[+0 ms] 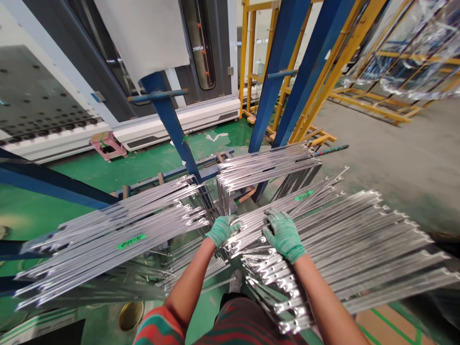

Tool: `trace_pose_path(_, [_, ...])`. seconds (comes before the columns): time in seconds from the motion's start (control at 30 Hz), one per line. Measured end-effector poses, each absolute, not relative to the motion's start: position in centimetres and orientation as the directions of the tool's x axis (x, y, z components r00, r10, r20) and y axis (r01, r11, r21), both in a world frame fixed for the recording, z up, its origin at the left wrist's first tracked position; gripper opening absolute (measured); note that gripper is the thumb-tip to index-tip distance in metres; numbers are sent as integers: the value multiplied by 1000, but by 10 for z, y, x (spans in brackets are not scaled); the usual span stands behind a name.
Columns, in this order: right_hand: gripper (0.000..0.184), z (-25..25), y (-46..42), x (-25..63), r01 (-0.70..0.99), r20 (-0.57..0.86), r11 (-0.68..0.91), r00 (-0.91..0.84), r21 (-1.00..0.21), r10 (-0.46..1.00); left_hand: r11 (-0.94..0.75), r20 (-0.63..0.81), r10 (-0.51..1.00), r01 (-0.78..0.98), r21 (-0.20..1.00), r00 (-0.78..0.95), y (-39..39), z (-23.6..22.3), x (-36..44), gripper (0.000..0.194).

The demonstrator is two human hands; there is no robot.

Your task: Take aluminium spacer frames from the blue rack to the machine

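L grip [222, 231], gloved in green, is curled narrow round the near-left ends of the middle bundle [253, 221]. R grip [283, 234], same glove, lies palm-down on the same bundle a bit farther right, fingers part-spread; can't tell if it's pinching any strips, as the undersides are hidden.

Why so: L grip prob. evens or steadies the ends, R grip prob. presses from above b/c thin loose strips would likely slide apart.

The bundle sits mid-scene b/w L & R stacks, slanting up to far right. Looks: thin, shiny silver metal strips, approx. parallel, w/ a green label [304, 195] on top (writing too small to read) and a few strips lying askew at the far-right end.

Right stack [362, 235] is wider, w/ uneven ends, duller toward the middle. Left stack [89, 254] carries its own green tag [131, 241]. Far stack [266, 165] has bent corners, parts hanging down. Stacks prob. kept separate to sort by tag.

Beyond: blue post [172, 124], pink stool [108, 145] on green floor [154, 155], yellow frame [381, 108] far right, grey-white machine [212, 103] at far side.
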State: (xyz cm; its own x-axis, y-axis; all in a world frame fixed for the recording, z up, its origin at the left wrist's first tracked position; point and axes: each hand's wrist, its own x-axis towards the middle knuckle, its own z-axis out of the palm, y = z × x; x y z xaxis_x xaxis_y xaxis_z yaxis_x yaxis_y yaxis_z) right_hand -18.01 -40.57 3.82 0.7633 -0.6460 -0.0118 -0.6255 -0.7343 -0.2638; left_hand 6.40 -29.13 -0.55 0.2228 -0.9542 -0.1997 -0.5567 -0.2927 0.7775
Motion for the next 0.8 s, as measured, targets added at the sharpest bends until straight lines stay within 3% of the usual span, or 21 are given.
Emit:
trace_pose_path(0.13, [63,43,-405,-177,-622,9,-742,765,-248,-644,-245,-168,-964,-442,863,207,-290,-18,60,53])
trace_pose_path(0.27, [65,55,-406,-161,-680,-101,-728,733,-92,-672,-220,-218,-975,-407,886,53,-297,-15,70,52])
trace_pose_path(0.33, [62,58,-407,-153,-691,-142,-721,720,-49,-679,-248,-247,-967,-444,861,61,-305,-10,78,48])
trace_pose_path(0.4, [59,58,-408,-148,-693,-129,-720,719,-47,-683,-278,-179,-958,-581,765,223,-317,-1,85,45])
trace_pose_path(0.5, [57,56,-409,-148,-692,-88,-720,722,-56,-687,-376,-15,-909,-805,460,416,-337,15,91,56])
trace_pose_path(0.6, [57,57,-408,-150,-701,-93,-710,712,-63,-696,-430,-80,-902,-873,232,424,-353,28,89,64])
trace_pose_path(0.7, [57,59,-407,-150,-701,-103,-708,712,-78,-694,-455,-107,-890,-867,202,442,-358,30,85,63])
trace_pose_path(0.8, [57,59,-406,-148,-705,-98,-703,709,-91,-698,-437,-30,-893,-849,296,449,-359,21,83,51])
